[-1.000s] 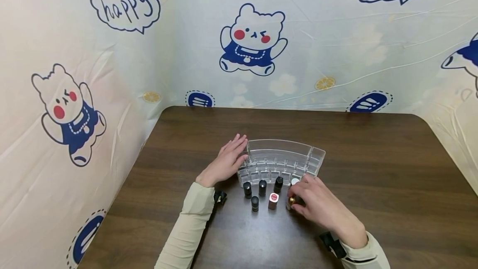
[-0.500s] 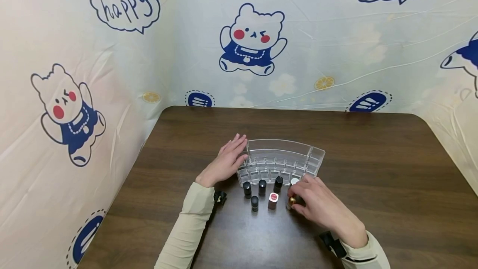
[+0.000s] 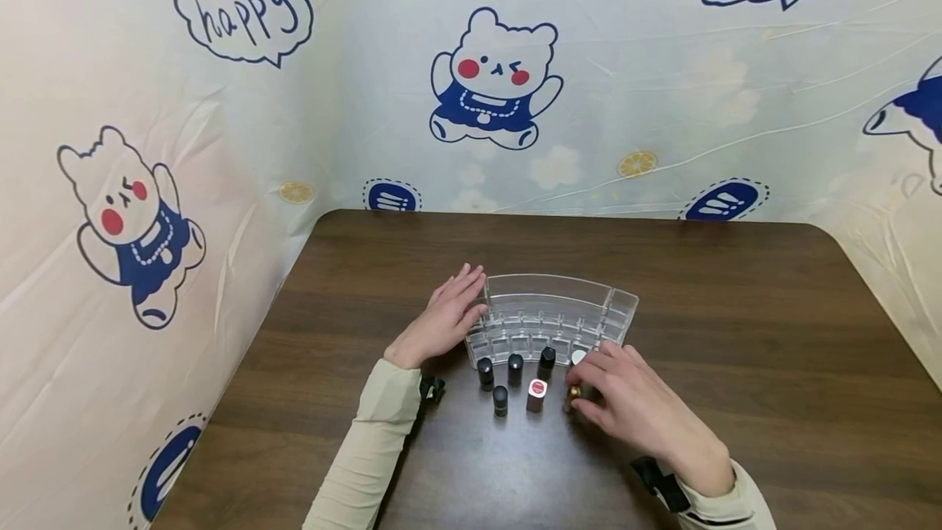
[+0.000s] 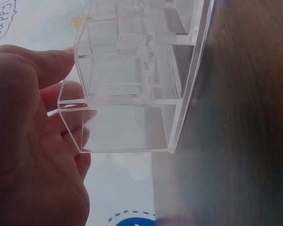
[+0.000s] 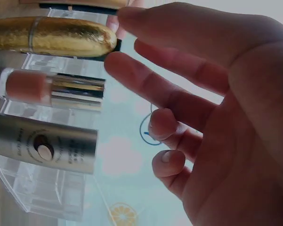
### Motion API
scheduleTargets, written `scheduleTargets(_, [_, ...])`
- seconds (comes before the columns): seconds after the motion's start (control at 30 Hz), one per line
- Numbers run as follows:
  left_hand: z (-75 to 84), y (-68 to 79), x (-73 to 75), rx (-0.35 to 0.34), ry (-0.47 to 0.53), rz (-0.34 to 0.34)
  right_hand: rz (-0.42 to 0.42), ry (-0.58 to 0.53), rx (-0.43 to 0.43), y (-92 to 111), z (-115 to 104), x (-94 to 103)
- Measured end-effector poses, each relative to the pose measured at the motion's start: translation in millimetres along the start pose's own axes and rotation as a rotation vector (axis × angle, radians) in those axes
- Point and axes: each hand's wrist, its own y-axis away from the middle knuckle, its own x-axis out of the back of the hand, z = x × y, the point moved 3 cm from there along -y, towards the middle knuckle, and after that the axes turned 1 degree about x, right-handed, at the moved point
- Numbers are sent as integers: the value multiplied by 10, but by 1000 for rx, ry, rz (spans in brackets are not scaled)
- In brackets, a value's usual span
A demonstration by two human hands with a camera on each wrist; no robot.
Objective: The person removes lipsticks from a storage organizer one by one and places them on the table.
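A clear acrylic organizer (image 3: pixel 548 309) with many small compartments stands on the table. My left hand (image 3: pixel 439 325) rests against its left end, fingers extended; in the left wrist view the thumb touches the edge of the organizer (image 4: pixel 127 129) and fingers show through its wall. My right hand (image 3: pixel 640 403) is at the organizer's front right. In the right wrist view, thumb and index finger stand apart either side of the tip of a gold lipstick tube (image 5: pixel 61 36), without pinching it. Beside it stand a pink lip gloss (image 5: pixel 30 86) and a silver-grey tube (image 5: pixel 52 143).
In front of the organizer stand several black-capped tubes, such as one bottle-like black tube (image 3: pixel 486 373), and a lipstick with a red-marked top (image 3: pixel 536 395). A white-topped item (image 3: pixel 578 358) stands near the right hand. Brown wooden table (image 3: pixel 331 285); printed curtain (image 3: pixel 625 64) behind.
My right hand has shifted very slightly and its fingertips sit a little off the gold lipstick tube, which shows more. The left hand stays at the organizer. The head view drifts slightly.
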Motion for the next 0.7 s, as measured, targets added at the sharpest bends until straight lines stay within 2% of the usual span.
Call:
scheduleTargets(0.23, [-19,-29,-24,-8,14,5,160,-22,48,14,73,125])
scheduleTargets(0.47, [-67,-31,-21,-17,35,18,274,-84,33,52,240,242])
scheduleTargets(0.6, [-83,55,67,-5,56,39,284,-87,75,68,323,273])
scheduleTargets(0.7, [-106,136,252,16,21,64,240,-35,125,88,400,315])
